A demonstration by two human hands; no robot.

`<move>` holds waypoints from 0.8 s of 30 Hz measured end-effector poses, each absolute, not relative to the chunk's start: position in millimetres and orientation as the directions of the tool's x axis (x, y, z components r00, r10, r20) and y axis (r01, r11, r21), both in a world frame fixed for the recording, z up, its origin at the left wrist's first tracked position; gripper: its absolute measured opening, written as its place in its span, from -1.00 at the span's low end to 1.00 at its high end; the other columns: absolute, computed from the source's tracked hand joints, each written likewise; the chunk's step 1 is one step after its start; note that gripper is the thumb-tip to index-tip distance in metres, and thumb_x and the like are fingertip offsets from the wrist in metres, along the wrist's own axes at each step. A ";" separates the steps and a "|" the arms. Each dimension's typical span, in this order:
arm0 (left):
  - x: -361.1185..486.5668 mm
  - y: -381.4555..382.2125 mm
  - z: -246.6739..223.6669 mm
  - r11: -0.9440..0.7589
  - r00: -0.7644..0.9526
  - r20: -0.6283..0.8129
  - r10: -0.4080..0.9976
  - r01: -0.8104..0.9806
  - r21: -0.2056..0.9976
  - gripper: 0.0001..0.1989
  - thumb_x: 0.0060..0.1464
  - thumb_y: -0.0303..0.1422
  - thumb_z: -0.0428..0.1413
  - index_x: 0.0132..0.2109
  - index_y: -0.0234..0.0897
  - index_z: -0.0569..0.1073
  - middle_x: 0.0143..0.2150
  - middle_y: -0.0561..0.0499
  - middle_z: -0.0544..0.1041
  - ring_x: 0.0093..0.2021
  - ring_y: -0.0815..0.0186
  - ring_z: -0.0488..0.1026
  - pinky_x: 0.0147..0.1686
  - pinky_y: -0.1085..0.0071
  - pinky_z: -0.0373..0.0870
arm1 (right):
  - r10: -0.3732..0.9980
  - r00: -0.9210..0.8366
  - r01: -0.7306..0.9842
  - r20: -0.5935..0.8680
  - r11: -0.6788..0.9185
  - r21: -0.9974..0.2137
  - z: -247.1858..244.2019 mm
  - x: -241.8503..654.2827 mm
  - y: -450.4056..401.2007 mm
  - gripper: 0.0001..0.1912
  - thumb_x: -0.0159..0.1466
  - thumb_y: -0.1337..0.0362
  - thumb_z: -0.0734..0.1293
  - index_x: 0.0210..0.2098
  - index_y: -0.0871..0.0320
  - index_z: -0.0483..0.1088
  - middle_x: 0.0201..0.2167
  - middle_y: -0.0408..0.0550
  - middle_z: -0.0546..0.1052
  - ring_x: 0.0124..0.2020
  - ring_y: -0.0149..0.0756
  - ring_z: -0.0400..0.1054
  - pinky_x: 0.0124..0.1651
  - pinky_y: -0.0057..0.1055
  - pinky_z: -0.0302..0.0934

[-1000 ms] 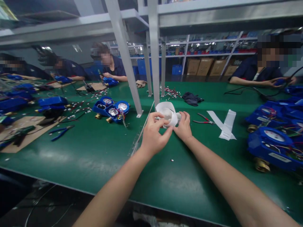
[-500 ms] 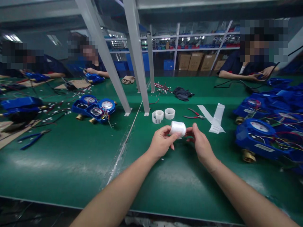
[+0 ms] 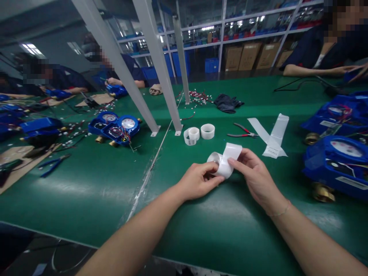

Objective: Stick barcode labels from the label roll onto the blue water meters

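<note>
My left hand (image 3: 201, 179) is closed on a roll of white labels (image 3: 225, 168), with fingers in its core. A short loose end (image 3: 233, 150) of the strip stands up from the roll, and my right hand (image 3: 255, 174) pinches it between thumb and fingers. Both hands are above the green tabletop (image 3: 184, 222). Just beyond them lie a translucent roll with a loose curl (image 3: 193, 135) and another translucent ring-shaped roll (image 3: 207, 131). White strips (image 3: 276, 138) lie crossed to the right, beside red-handled pliers (image 3: 244, 132).
Blue twin-dial meter housings with brass fittings stand at left (image 3: 115, 128) and right (image 3: 339, 161). Grey metal posts (image 3: 158, 65) rise from the table. A dark cloth (image 3: 228, 103), scattered wires (image 3: 199, 96) and blue-handled pliers (image 3: 54, 165) lie about. Several people work around the table.
The roll has turned so its open core shows. My right hand, earlier apart at its side, now grips a loose end pulled up from it. The view has shifted and tilted.
</note>
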State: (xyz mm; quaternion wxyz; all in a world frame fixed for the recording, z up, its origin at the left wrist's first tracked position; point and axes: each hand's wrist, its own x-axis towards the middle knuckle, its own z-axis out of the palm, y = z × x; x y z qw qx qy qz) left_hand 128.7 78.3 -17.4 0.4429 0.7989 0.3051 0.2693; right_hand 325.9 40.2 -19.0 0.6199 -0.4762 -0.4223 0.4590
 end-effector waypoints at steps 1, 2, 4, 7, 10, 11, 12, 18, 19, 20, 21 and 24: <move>129.1 77.2 -17.5 -0.407 0.681 0.133 0.720 0.260 0.876 -0.84 0.21 -0.26 0.18 -0.20 -0.27 0.49 -0.43 0.07 0.49 -0.46 0.39 0.44 -0.42 0.50 0.30 | 0.969 0.235 -0.217 0.077 0.130 -0.967 -17.8 325.8 40.1 -0.56 0.14 0.11 0.59 -0.03 0.03 0.52 -0.08 -0.10 0.59 -0.01 -0.20 0.41 0.13 -0.26 0.26; 129.5 76.3 -17.7 -0.398 0.692 0.108 0.713 0.273 0.876 -0.84 0.21 -0.26 0.17 -0.20 -0.27 0.49 -0.46 0.09 0.47 -0.49 0.39 0.43 -0.46 0.51 0.29 | 0.966 0.251 -0.261 0.067 0.134 -0.956 -16.5 326.2 40.3 -0.55 0.13 0.11 0.59 -0.02 0.02 0.52 -0.07 -0.10 0.59 0.02 -0.19 0.41 0.15 -0.25 0.26; 130.2 75.3 -17.9 -0.388 0.693 0.076 0.717 0.306 0.869 -0.83 0.20 -0.25 0.17 -0.22 -0.27 0.47 -0.48 0.10 0.44 -0.55 0.41 0.41 -0.54 0.53 0.23 | 0.951 0.303 -0.305 0.066 0.162 -0.938 -13.8 329.0 41.5 -0.58 0.15 0.11 0.58 -0.02 0.01 0.53 -0.06 -0.10 0.60 0.05 -0.19 0.42 0.15 -0.25 0.28; 130.4 76.4 -16.0 -0.343 0.627 0.044 0.778 0.365 0.866 -0.80 0.19 -0.21 0.18 -0.23 -0.27 0.45 -0.54 0.13 0.40 -0.62 0.42 0.37 -0.62 0.55 0.14 | 0.924 0.366 -0.281 0.108 0.221 -0.934 -11.3 336.7 44.8 -0.63 0.22 0.10 0.54 -0.01 0.01 0.53 -0.02 -0.08 0.60 0.06 -0.19 0.44 0.06 -0.29 0.34; 129.9 78.8 -13.1 -0.308 0.561 0.036 0.827 0.397 0.865 -0.75 0.18 -0.16 0.20 -0.27 -0.26 0.43 -0.62 0.17 0.34 -0.66 0.42 0.33 -0.66 0.56 0.11 | 0.907 0.401 -0.259 0.129 0.247 -0.934 -10.9 343.9 47.7 -0.61 0.25 0.09 0.51 0.05 -0.01 0.52 0.04 -0.08 0.59 0.05 -0.21 0.44 -0.05 -0.34 0.38; 129.8 79.4 -12.4 -0.301 0.550 0.035 0.835 0.402 0.865 -0.73 0.18 -0.13 0.20 -0.28 -0.26 0.43 -0.63 0.18 0.33 -0.67 0.43 0.32 -0.67 0.56 0.10 | 0.900 0.413 -0.251 0.138 0.258 -0.933 -11.1 345.5 48.4 -0.61 0.26 0.08 0.50 0.06 -0.01 0.52 0.05 -0.08 0.59 0.05 -0.21 0.44 -0.07 -0.36 0.38; 129.6 79.7 -12.0 -0.292 0.543 0.028 0.839 0.406 0.866 -0.70 0.18 -0.11 0.21 -0.30 -0.26 0.43 -0.63 0.18 0.32 -0.67 0.44 0.31 -0.68 0.57 0.10 | 0.893 0.424 -0.240 0.148 0.269 -0.933 -11.4 346.8 49.0 -0.61 0.26 0.08 0.50 0.05 -0.01 0.52 0.05 -0.08 0.59 0.04 -0.22 0.45 -0.09 -0.37 0.39; 127.6 81.7 -12.1 -0.091 0.552 -0.100 0.828 0.309 0.947 -0.57 0.17 0.04 0.19 -0.32 -0.26 0.38 -0.60 0.20 0.36 -0.72 0.50 0.25 -0.75 0.59 0.05 | 0.835 0.540 -0.237 0.106 0.272 -0.933 -17.7 355.2 53.7 -0.57 0.18 0.02 0.55 -0.03 0.07 0.56 -0.14 -0.09 0.62 -0.16 -0.30 0.49 -0.27 -0.47 0.37; 127.1 82.9 -12.2 -0.050 0.576 -0.119 0.809 0.269 0.962 -0.57 0.19 0.05 0.17 -0.31 -0.26 0.38 -0.60 0.19 0.37 -0.73 0.51 0.23 -0.74 0.60 0.04 | 0.822 0.563 -0.252 0.083 0.267 -0.930 -20.3 357.9 55.5 -0.57 0.16 0.02 0.56 -0.05 0.08 0.56 -0.17 -0.10 0.62 -0.20 -0.33 0.48 -0.28 -0.48 0.37; 126.6 84.3 -12.3 -0.011 0.604 -0.136 0.785 0.233 0.973 -0.57 0.21 0.05 0.14 -0.31 -0.27 0.37 -0.60 0.19 0.37 -0.73 0.52 0.23 -0.74 0.61 0.02 | 0.811 0.582 -0.271 0.057 0.259 -0.927 -23.3 361.1 57.7 -0.57 0.15 0.01 0.56 -0.08 0.09 0.56 -0.20 -0.12 0.61 -0.24 -0.36 0.47 -0.29 -0.50 0.36; 126.1 85.8 -12.6 0.025 0.633 -0.150 0.759 0.203 0.979 -0.57 0.23 0.03 0.12 -0.30 -0.27 0.37 -0.60 0.19 0.38 -0.72 0.53 0.24 -0.73 0.62 0.00 | 0.801 0.598 -0.291 0.029 0.251 -0.923 -26.6 364.6 60.3 -0.59 0.15 0.01 0.56 -0.11 0.09 0.55 -0.23 -0.13 0.60 -0.27 -0.38 0.46 -0.30 -0.51 0.36; 125.2 89.3 -14.3 0.113 0.700 -0.181 0.691 0.143 0.983 -0.61 0.23 -0.01 0.14 -0.26 -0.30 0.40 -0.56 0.14 0.44 -0.69 0.53 0.31 -0.70 0.64 0.00 | 0.768 0.637 -0.363 -0.067 0.222 -0.905 -35.6 375.4 68.7 -0.66 0.17 0.05 0.55 -0.18 0.10 0.53 -0.26 -0.17 0.58 -0.33 -0.45 0.44 -0.32 -0.55 0.36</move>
